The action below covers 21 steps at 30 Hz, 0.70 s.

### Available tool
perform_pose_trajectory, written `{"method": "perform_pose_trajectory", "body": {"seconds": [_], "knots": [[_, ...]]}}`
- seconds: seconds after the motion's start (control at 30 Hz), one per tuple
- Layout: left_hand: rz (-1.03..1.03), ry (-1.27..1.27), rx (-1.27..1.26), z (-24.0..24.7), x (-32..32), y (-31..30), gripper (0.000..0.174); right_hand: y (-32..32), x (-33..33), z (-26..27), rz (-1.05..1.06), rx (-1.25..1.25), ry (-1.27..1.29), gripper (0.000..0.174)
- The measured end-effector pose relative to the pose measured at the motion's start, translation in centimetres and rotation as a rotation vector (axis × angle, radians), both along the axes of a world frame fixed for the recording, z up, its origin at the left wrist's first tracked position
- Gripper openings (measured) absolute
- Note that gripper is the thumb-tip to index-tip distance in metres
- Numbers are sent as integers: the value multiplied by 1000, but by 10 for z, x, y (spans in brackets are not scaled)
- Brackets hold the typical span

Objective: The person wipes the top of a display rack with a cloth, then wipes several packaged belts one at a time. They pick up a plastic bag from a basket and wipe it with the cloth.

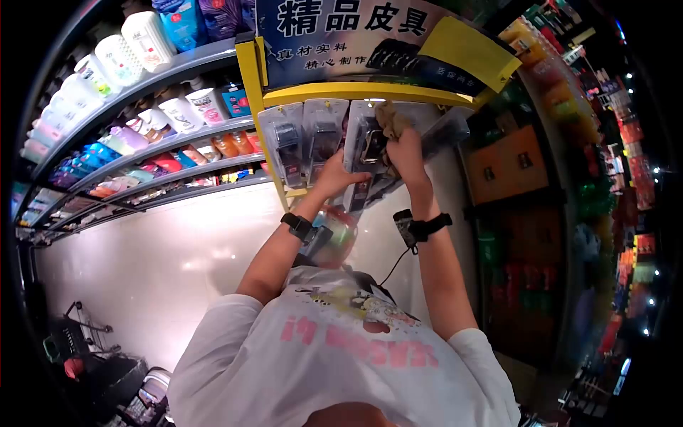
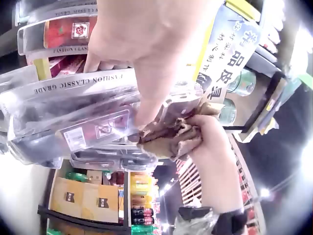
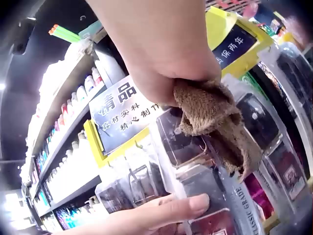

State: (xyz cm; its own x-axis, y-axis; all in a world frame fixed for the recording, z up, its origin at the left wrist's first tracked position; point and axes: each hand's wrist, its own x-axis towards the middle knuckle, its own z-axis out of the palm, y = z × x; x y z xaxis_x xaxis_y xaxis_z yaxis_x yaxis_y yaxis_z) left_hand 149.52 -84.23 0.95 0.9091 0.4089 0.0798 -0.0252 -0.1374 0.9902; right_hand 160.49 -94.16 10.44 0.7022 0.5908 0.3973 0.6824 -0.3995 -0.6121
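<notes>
A white shirt (image 1: 356,356) is filling the nearest part of the head view. Beyond it, the left hand (image 1: 341,176) is grasping a clear package (image 3: 198,178) by its side edge, the thumb lying across the front. The right hand (image 1: 405,153) is clutching a brown cloth (image 3: 210,110) against the package's upper front, its fingertips hiding in the folds; the cloth's loose end is drooping downward. The package is hanging at the yellow rack (image 1: 320,92), its long axis running from the rack's bar down toward the person. The cloth is covering part of its face, and the right wrist view is cutting off its lower end. Similar packages (image 1: 288,146) are hanging alongside. Above, a sign (image 1: 341,50) is standing, partly covered by a yellow panel (image 1: 466,57). Farther left, bottles (image 1: 146,39) are lining shelves; the goods at far right are blurring into darkness.
</notes>
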Motion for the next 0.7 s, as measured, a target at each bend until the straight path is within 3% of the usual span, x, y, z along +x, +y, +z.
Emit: {"method": "perform_pose_trajectory", "body": {"seconds": [0.03, 0.1, 0.17, 0.23, 0.27, 0.37, 0.4, 0.43, 0.5, 0.53, 0.57, 0.63, 0.7], "knots": [[-13, -45, 12, 3, -2, -2, 60, -2, -4, 2, 12, 18, 11, 20], [-6, 12, 36, 3, -4, -1, 59, -9, -13, 6, -55, 54, 444, 18], [-47, 64, -36, -5, 0, 2, 64, -17, -2, -39, 17, 193, 383, 15], [-21, 107, -10, 3, -1, 2, 62, -17, -10, -35, 85, 281, -90, 12], [-35, 88, -30, 7, -2, 2, 62, -30, -18, -33, -5, 13, 273, 16], [-56, 68, -79, -4, 1, 2, 60, -40, -29, -62, 62, 197, 385, 27], [-71, 56, -102, -9, 2, 2, 59, -45, -27, -80, 66, 97, 387, 38], [-66, 63, -99, -9, 2, 1, 59, -50, -28, -96, 70, 101, 395, 38], [-71, -29, -162, -5, 1, -4, 48, -60, -42, -115, 124, 134, 255, 40], [-76, -18, -158, -1, -1, -6, 48, -65, -51, -109, 76, 161, 551, 31], [-40, 21, -143, 3, -3, -8, 48, -68, -51, -114, 68, 167, 561, 31], [-14, 66, -127, 4, -3, -11, 47, -76, -50, -126, 80, -67, 730, 40], [79, 59, -178, -3, -1, -16, 51, -81, -49, -136, 138, -36, 758, 38]]}}
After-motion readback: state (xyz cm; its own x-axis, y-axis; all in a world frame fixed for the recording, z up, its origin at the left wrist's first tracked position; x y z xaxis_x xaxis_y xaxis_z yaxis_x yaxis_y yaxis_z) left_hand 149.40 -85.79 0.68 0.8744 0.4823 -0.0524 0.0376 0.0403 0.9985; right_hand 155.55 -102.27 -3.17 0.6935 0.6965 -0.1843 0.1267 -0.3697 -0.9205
